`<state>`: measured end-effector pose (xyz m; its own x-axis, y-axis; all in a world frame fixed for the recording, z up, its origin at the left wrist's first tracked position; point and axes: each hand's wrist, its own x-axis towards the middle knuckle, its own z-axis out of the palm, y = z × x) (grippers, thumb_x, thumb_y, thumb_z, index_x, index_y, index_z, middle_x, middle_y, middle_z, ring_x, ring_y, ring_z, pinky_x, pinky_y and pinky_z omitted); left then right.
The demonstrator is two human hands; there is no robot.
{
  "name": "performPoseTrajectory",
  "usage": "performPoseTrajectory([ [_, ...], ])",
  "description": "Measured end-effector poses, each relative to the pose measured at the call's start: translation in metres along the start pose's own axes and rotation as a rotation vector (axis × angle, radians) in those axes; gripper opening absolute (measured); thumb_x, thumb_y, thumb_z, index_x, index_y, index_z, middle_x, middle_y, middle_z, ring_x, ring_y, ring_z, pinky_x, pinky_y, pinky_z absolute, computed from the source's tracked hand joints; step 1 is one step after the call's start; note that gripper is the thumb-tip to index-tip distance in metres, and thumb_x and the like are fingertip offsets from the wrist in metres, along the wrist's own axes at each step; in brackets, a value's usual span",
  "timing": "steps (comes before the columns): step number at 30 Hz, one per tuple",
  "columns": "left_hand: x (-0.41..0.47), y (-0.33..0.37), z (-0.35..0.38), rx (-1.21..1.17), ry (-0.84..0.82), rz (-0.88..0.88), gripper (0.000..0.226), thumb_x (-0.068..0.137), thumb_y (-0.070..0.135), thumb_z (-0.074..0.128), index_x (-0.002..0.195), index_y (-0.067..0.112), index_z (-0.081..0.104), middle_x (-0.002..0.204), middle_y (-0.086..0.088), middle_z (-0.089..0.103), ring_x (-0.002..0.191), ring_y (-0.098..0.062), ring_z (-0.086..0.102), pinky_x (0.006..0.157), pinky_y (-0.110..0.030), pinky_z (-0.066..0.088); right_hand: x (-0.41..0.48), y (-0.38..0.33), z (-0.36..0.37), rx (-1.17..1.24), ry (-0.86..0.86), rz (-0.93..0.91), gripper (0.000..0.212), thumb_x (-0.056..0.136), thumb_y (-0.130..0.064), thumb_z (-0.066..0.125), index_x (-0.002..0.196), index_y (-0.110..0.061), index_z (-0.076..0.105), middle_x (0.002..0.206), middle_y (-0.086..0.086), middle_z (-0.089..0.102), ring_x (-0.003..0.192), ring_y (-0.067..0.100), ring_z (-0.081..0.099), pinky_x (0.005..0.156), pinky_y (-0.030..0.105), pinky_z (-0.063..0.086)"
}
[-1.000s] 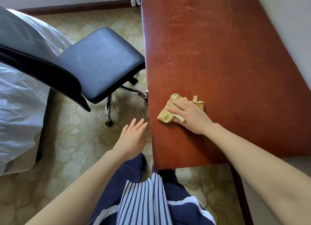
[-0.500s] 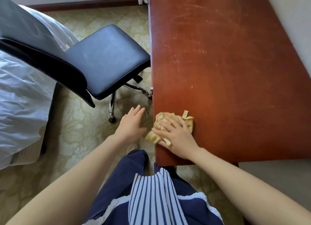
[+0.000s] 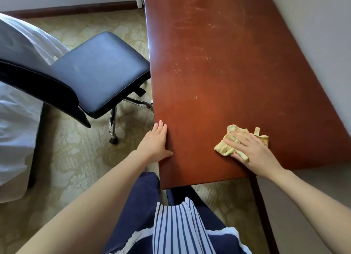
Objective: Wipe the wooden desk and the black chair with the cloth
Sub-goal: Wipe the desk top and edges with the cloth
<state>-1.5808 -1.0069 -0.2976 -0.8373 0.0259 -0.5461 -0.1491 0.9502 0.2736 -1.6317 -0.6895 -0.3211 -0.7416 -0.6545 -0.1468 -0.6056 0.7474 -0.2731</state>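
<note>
A long reddish wooden desk (image 3: 228, 73) runs away from me along the right wall, its top scratched. On its near right part lies a crumpled yellow cloth (image 3: 230, 139), and my right hand (image 3: 252, 151) presses it flat against the wood with straight, spread fingers. My left hand (image 3: 154, 142) rests at the desk's left edge, fingers straight and thumb lying on the top. The black chair (image 3: 95, 71) stands left of the desk, its padded seat close to the desk edge and its backrest nearer me.
A bed with white bedding (image 3: 17, 105) fills the far left, close behind the chair. Patterned beige carpet (image 3: 76, 158) covers the floor. The chair's chrome leg and castor (image 3: 113, 138) stand near the desk's left edge. A pale wall (image 3: 313, 35) borders the desk's right side.
My right hand slid the cloth from the desk's near left corner rightward across the top. My left hand moved from beside the desk onto its left edge.
</note>
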Motion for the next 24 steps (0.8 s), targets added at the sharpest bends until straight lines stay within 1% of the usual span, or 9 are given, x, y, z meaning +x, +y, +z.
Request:
performPoseTrajectory([
  [4, 0.004, 0.002, -0.009, 0.060, -0.043, -0.002, 0.090, 0.091, 0.041, 0.058, 0.151, 0.005, 0.002, 0.159, -0.015, -0.006, 0.147, -0.026, 0.001, 0.116, -0.039, 0.019, 0.031, 0.011, -0.008, 0.034, -0.015, 0.282, 0.049, 0.096, -0.040, 0.045, 0.143, -0.034, 0.034, 0.154, -0.001, 0.026, 0.145, 0.017, 0.012, 0.116, 0.041, 0.013],
  [7, 0.004, 0.001, -0.009, 0.095, -0.065, 0.009, 0.087, 0.092, 0.036, 0.057, 0.151, 0.004, 0.002, 0.159, -0.015, -0.005, 0.147, -0.026, 0.001, 0.116, -0.039, 0.020, 0.068, -0.008, -0.008, 0.083, 0.012, 0.534, 0.047, 0.099, -0.044, 0.037, 0.144, -0.034, 0.033, 0.155, 0.000, 0.024, 0.145, 0.022, 0.011, 0.113, 0.048, 0.015],
  [9, 0.004, 0.001, -0.007, 0.108, -0.065, 0.014, 0.087, 0.092, 0.033, 0.057, 0.151, 0.005, 0.000, 0.159, -0.014, -0.006, 0.147, -0.025, 0.000, 0.116, -0.039, 0.020, 0.089, -0.028, -0.006, 0.082, 0.002, 0.597, 0.047, 0.099, -0.046, 0.035, 0.145, -0.034, 0.032, 0.155, -0.001, 0.025, 0.144, 0.024, 0.011, 0.112, 0.052, 0.018],
  [14, 0.002, -0.008, -0.005, 0.155, -0.074, 0.028, 0.084, 0.094, 0.034, 0.052, 0.151, 0.009, -0.004, 0.159, -0.009, -0.009, 0.147, -0.021, -0.001, 0.117, -0.040, 0.017, 0.109, -0.099, 0.012, 0.064, -0.077, 0.407, 0.046, 0.099, -0.046, 0.035, 0.144, -0.038, 0.030, 0.156, -0.001, 0.023, 0.145, 0.025, 0.010, 0.112, 0.052, 0.015],
  [18, 0.005, -0.011, -0.013, 0.211, -0.076, 0.064, 0.074, 0.096, 0.033, 0.046, 0.152, 0.011, 0.004, 0.160, -0.008, -0.001, 0.147, -0.020, 0.008, 0.115, -0.040, 0.020, 0.091, -0.132, 0.030, 0.063, -0.032, 0.294, 0.046, 0.099, -0.044, 0.039, 0.144, -0.038, 0.031, 0.155, -0.004, 0.024, 0.145, 0.019, 0.010, 0.115, 0.046, 0.008],
  [20, 0.007, -0.010, -0.021, 0.262, -0.080, 0.072, 0.066, 0.096, 0.034, 0.045, 0.150, 0.010, 0.015, 0.159, -0.008, 0.011, 0.143, -0.022, 0.022, 0.108, -0.039, 0.030, 0.074, -0.134, 0.034, 0.056, -0.009, 0.235, 0.045, 0.098, -0.042, 0.042, 0.142, -0.038, 0.036, 0.153, -0.005, 0.029, 0.145, 0.018, 0.014, 0.115, 0.043, 0.008],
  [21, 0.008, -0.009, -0.026, 0.287, -0.073, 0.071, 0.059, 0.096, 0.034, 0.044, 0.146, 0.010, 0.024, 0.156, -0.008, 0.022, 0.138, -0.024, 0.033, 0.101, -0.039, 0.037, 0.063, -0.133, 0.035, 0.046, 0.005, 0.200, 0.044, 0.097, -0.041, 0.045, 0.141, -0.037, 0.039, 0.152, -0.004, 0.033, 0.144, 0.018, 0.017, 0.115, 0.042, 0.010],
  [23, 0.009, -0.004, -0.036, 0.343, -0.025, 0.072, 0.040, 0.096, 0.033, 0.043, 0.127, 0.009, 0.044, 0.136, -0.009, 0.047, 0.118, -0.028, 0.052, 0.080, -0.036, 0.039, 0.039, -0.131, 0.038, 0.019, 0.035, 0.125, 0.043, 0.094, -0.038, 0.053, 0.137, -0.032, 0.047, 0.145, -0.001, 0.043, 0.140, 0.020, 0.029, 0.114, 0.044, 0.020],
  [24, 0.009, 0.000, -0.039, 0.359, 0.019, 0.082, 0.032, 0.095, 0.032, 0.043, 0.117, 0.009, 0.050, 0.125, -0.009, 0.054, 0.110, -0.029, 0.055, 0.076, -0.034, 0.036, 0.026, -0.129, 0.039, 0.006, 0.045, 0.091, 0.043, 0.092, -0.035, 0.057, 0.134, -0.030, 0.051, 0.142, 0.000, 0.048, 0.137, 0.022, 0.036, 0.112, 0.045, 0.026],
])
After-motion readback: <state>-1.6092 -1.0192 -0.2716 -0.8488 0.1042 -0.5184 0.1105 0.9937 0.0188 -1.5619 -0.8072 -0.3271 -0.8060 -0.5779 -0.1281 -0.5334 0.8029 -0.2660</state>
